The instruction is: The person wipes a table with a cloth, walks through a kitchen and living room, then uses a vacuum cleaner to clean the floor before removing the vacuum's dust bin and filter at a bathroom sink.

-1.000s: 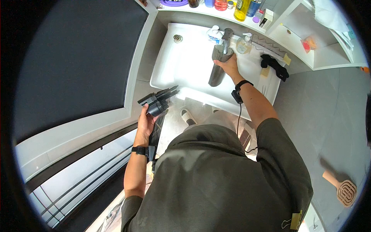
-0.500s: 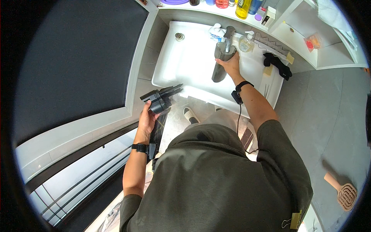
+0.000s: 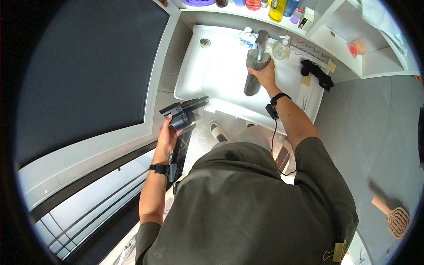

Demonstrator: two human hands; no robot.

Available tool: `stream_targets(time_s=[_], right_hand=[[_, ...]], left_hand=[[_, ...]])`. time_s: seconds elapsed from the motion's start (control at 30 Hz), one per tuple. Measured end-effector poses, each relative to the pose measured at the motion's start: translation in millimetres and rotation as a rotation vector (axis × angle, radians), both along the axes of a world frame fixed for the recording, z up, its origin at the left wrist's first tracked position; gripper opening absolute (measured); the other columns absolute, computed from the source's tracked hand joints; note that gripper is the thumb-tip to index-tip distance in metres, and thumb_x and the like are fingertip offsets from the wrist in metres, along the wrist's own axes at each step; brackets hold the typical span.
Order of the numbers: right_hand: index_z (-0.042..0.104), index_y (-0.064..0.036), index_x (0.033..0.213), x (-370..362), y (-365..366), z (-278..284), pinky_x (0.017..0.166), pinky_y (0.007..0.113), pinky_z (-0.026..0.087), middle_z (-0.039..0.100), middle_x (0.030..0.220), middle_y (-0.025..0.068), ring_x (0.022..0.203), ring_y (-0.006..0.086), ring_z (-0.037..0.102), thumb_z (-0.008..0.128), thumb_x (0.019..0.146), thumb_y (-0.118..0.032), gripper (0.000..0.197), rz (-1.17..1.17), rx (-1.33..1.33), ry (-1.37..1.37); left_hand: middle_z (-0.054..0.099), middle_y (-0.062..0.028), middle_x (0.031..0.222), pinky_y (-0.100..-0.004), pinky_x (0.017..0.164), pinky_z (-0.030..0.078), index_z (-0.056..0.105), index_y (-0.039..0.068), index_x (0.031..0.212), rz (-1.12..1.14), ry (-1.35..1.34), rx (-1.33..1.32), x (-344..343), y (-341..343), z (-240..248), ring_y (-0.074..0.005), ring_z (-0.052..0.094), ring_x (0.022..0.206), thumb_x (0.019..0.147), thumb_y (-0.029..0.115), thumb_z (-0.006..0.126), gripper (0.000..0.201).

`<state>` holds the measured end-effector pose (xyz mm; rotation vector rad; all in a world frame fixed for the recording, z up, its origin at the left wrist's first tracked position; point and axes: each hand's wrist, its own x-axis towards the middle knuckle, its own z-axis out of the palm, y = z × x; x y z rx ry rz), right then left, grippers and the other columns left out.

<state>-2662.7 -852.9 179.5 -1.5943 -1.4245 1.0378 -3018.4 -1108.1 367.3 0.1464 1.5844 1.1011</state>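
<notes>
In my right hand is a smoky grey, see-through plastic tank, with my fingers closed round its side. The tank is tilted, its wide upper end right under the faucet over the white sink. Whether water runs into it I cannot make out. My left hand, off the sink's front left corner, grips a black plastic part. This part has a round body and a long narrow piece pointing toward the sink; it looks like the tank's insert.
Behind the faucet stand a white bottle and a clear pump bottle. Black cloth lies on the sink's right rim. A shelf with several bottles runs along the back. On the right is a hairbrush.
The tank and my right hand have shifted very slightly, the tank's lower end a little down and right. My left hand keeps the black part in nearly the same place.
</notes>
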Motion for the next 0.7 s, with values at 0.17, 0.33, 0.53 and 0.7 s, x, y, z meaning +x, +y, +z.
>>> stream_targets(time_s=[0.17,0.33,0.53,0.7], right_hand=[[0.036,0.0039,0.138,1.0,2.6,-11.0,0.108,0.044,0.043,0.052,0.132,0.0246,0.125,0.0371,0.052,0.095,0.062,-0.036,0.104,0.011,0.047,-0.006],[0.041,0.0065,0.134,6.3,1.0,-7.7,0.102,0.038,0.048,0.057,0.128,0.0224,0.118,0.0312,0.059,0.095,0.063,-0.030,0.096,0.022,0.125,0.021],[0.041,0.0066,0.133,-1.3,-2.5,17.5,0.101,0.038,0.049,0.056,0.130,0.0221,0.119,0.0289,0.059,0.095,0.063,-0.029,0.095,0.094,0.035,0.085],[0.040,0.0042,0.137,0.4,0.8,1.2,0.109,0.039,0.043,0.053,0.137,0.0220,0.128,0.0314,0.053,0.094,0.064,-0.028,0.096,0.109,-0.011,0.135]], left_hand=[[0.068,-0.0109,0.113,-0.0314,0.087,0.058,0.060,0.001,0.120,-0.026,-0.013,-0.004,-2.4,0.3,-0.9,-0.0198,0.068,0.102,0.094,0.043,0.067,0.049],[0.067,-0.0126,0.115,-0.0341,0.093,0.056,0.059,-0.001,0.122,-0.027,0.003,-0.025,2.5,4.0,3.8,-0.0217,0.067,0.106,0.095,0.042,0.065,0.051],[0.066,-0.0151,0.117,-0.0359,0.095,0.057,0.056,-0.004,0.124,-0.010,-0.035,0.019,1.5,1.1,7.4,-0.0241,0.068,0.106,0.097,0.040,0.063,0.052],[0.066,-0.0153,0.117,-0.0356,0.094,0.058,0.056,-0.004,0.125,-0.042,-0.053,0.018,2.4,9.8,0.9,-0.0238,0.068,0.105,0.097,0.040,0.063,0.052]])
